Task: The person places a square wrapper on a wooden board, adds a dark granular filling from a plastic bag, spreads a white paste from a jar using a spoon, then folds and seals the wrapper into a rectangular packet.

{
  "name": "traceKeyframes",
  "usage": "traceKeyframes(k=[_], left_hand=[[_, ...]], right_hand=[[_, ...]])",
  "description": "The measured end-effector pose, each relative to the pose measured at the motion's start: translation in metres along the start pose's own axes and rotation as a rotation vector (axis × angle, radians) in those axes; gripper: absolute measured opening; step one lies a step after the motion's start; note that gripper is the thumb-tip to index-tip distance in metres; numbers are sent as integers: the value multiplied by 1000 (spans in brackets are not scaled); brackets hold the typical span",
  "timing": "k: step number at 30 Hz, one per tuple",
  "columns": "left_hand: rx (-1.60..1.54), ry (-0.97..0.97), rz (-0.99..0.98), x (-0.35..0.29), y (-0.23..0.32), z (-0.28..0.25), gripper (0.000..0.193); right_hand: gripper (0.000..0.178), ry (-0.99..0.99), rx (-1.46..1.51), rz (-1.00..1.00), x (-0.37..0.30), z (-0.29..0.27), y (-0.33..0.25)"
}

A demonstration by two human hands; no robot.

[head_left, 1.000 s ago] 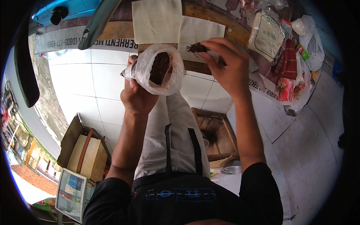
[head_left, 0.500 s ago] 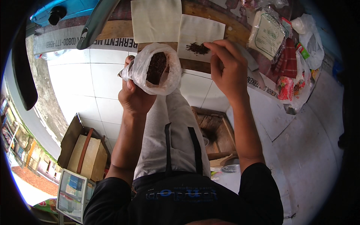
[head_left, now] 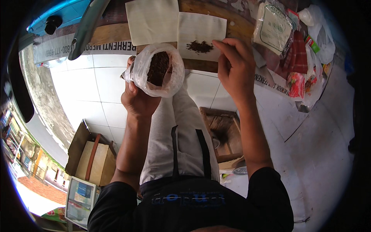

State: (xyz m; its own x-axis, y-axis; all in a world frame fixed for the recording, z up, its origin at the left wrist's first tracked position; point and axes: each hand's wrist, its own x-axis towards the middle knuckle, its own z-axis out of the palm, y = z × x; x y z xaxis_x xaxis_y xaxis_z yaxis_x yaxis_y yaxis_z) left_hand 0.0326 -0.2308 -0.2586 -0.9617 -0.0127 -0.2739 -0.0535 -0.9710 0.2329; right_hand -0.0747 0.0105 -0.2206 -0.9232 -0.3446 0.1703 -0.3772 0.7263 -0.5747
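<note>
My left hand (head_left: pixel 138 101) is closed around the gathered neck of a clear plastic bag (head_left: pixel 177 79). The bag's wide mouth is turned up, and dark brown shreds (head_left: pixel 158 69) that look like tobacco fill it. To the right, my right hand (head_left: pixel 239 65) has its thumb and forefinger pinched together at the right edge of a small loose pile of shreds (head_left: pixel 199 46). Whatever lies between those fingertips is too small to make out. The pile rests on a cream square sheet (head_left: pixel 204 25); a second cream sheet (head_left: pixel 152 22) lies beside it on the left.
A wooden board (head_left: pixel 112 34) runs under the sheets. At the right lie a wrapped pack of sheets (head_left: pixel 273 29), red cloth (head_left: pixel 299 50) and plastic bags with packets (head_left: pixel 324 42). A dark green curved bar (head_left: pixel 85 31) juts in at upper left. Below stands an open wooden box (head_left: pixel 222 133).
The view has shifted slightly, so the sheets sit lower and further left. Both hands keep nearly the same pose; the right fingertips are now at the pile's edge rather than over it.
</note>
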Motion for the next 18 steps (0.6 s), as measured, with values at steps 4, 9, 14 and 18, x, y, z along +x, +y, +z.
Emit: traceKeyframes(k=[4, 9, 14, 18], left_hand=[[-5, -57, -10, 3, -3, 1, 78], [21, -67, -9, 4, -4, 3, 78], [-2, -89, -38, 3, -1, 5, 77], [4, -90, -27, 3, 2, 3, 76]], right_hand=[[37, -23, -6, -27, -1, -2, 1], [38, -16, -46, -59, 3, 2, -1], [40, -49, -122, -121, 3, 10, -2], [42, -48, -58, -115, 3, 11, -1]])
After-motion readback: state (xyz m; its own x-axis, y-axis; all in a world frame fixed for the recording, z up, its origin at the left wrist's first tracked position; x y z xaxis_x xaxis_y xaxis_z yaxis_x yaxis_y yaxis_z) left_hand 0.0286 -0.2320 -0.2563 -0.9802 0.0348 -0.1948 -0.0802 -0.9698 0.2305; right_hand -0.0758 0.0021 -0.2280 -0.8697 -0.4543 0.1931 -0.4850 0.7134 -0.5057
